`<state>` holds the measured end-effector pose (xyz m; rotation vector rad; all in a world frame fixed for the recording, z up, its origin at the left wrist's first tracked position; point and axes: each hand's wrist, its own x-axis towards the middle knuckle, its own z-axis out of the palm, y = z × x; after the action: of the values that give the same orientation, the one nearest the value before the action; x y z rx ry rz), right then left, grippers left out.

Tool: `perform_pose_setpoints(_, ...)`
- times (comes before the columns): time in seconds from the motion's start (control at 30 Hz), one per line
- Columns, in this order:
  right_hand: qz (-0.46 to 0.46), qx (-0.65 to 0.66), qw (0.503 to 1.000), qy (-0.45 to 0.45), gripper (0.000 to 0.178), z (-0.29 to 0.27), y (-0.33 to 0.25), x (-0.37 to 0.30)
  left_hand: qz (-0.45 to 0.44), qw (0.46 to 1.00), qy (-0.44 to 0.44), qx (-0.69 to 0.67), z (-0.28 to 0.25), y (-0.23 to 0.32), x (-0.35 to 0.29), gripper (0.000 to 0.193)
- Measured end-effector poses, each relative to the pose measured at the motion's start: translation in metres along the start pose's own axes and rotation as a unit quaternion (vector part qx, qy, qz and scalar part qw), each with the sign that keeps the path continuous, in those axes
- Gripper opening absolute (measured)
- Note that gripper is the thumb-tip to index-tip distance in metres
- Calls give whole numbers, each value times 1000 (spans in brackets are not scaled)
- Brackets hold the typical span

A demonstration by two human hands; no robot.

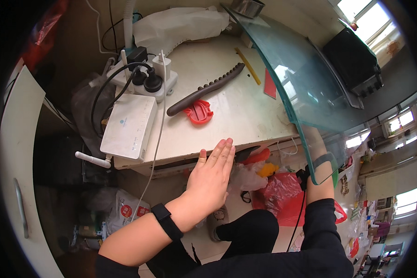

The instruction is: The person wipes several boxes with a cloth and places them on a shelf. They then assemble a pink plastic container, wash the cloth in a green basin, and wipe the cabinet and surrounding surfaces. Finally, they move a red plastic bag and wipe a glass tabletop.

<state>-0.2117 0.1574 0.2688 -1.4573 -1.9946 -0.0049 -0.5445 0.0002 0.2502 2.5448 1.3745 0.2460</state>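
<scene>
My left hand (211, 173) is open at the front edge of a white tabletop (227, 121), fingers outstretched and nothing in it. On the tabletop beyond it lies a dark brown curved stick (204, 92) with a row of bumps along one side. One end of the stick rests against or on a red plastic piece (199, 112) with slots. At the right, my right hand (311, 136) is behind or beneath a glass sheet (294, 69), seen partly through it. Its fingers are hidden, so whether it grips the glass does not show.
A white router (129, 125) and a power strip (169, 83) with plugs and cables stand at the left. A yellow strip (248, 66) and red card (270, 85) lie near the glass. Red plastic bags (282, 192) sit below the edge; a black oven (352, 60) stands far right.
</scene>
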Motion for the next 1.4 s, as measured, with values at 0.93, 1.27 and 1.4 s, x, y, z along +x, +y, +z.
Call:
perform_pose_setpoints(0.93, 215, -9, 977, -5, 19, 75, -89, -27, -252, 952, 157, 68, -39, -91, 100, 56)
perform_pose_setpoints(1.27, 21, 23, 995, 96, 18, 97, -96, -2, -230, 952, 198, 47, -52, -73, 80, 19)
perform_pose_setpoints(1.4, 56, 103, 991, -69, 28, 79, -124, -18, -246, 945, 202, -75, -67, -59, 58, 18)
